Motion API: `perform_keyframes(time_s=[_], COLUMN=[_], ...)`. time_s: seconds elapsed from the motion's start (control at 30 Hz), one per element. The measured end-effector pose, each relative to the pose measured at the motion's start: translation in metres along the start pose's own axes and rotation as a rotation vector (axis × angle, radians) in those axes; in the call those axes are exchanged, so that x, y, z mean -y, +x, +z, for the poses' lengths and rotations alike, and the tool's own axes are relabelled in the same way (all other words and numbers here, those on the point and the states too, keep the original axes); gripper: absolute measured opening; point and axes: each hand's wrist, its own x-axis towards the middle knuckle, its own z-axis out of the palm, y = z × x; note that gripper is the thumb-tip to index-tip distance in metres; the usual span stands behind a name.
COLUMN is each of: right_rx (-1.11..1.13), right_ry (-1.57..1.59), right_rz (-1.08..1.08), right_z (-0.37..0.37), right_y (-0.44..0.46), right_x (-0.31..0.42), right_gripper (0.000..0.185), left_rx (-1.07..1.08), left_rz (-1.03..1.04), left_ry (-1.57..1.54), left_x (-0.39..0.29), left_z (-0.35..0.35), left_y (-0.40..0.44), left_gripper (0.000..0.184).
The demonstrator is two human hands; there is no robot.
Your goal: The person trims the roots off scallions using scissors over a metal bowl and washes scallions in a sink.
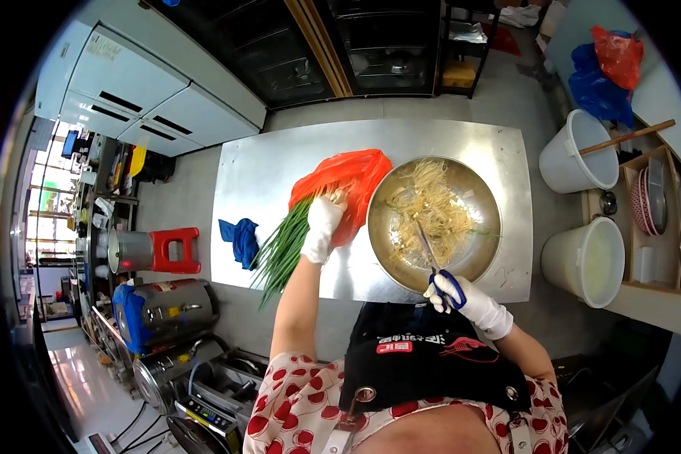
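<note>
My left hand (324, 221), in a white glove, is closed around the root end of some scallions at the mouth of a red plastic bag (367, 175). The long green scallions (284, 242) fan out toward the table's front edge. In my right hand (463, 297), also gloved, is a pair of scissors (429, 253) with blue handles, its blades pointing into a wide metal bowl (486, 189). Pale stringy root trimmings (431, 208) are heaped inside that bowl. The fingertips of my left hand are partly hidden among the scallions.
The steel table (257, 166) carries a crumpled blue cloth or bag (240, 242) at its left. Two white buckets (583, 261) stand to the right, one with a wooden stick (628, 138) across it. On the left floor are a red stool (176, 250) and a metal drum (175, 310).
</note>
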Motion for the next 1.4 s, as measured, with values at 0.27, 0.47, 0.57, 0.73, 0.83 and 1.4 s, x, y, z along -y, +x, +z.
perform_keyframes(time_s=[0.27,0.47,0.57,0.73,0.83,1.4], right_rx=[-0.144,-0.138,-0.198,-0.142,-0.156,-0.224], right_ry=[-0.349,-0.399,-0.343,-0.246,-0.2,-0.011], right_rz=[0.021,0.003,-0.06,-0.003,-0.034,-0.127], right_z=[0.008,0.013,0.012,0.002,0.004,-0.004], right_y=[0.012,0.008,0.013,0.017,0.016,-0.003], right_x=[0.005,0.02,0.006,-0.011,-0.017,-0.027], right_gripper=[0.044,0.056,0.026,0.051,0.044,0.057], left_rx=[0.525,0.638,0.68,0.709,0.735,0.45], left_rz=[-0.14,-0.14,-0.121,-0.092,-0.068,-0.118], left_ry=[-0.608,-0.728,-0.709,-0.694,-0.652,-0.624], left_x=[-0.12,-0.149,-0.15,-0.145,-0.144,-0.077], left_z=[-0.085,-0.081,-0.074,-0.06,-0.059,-0.095], left_y=[-0.061,-0.077,-0.08,-0.083,-0.083,-0.057], left_gripper=[0.015,0.009,0.01,0.017,0.017,0.012])
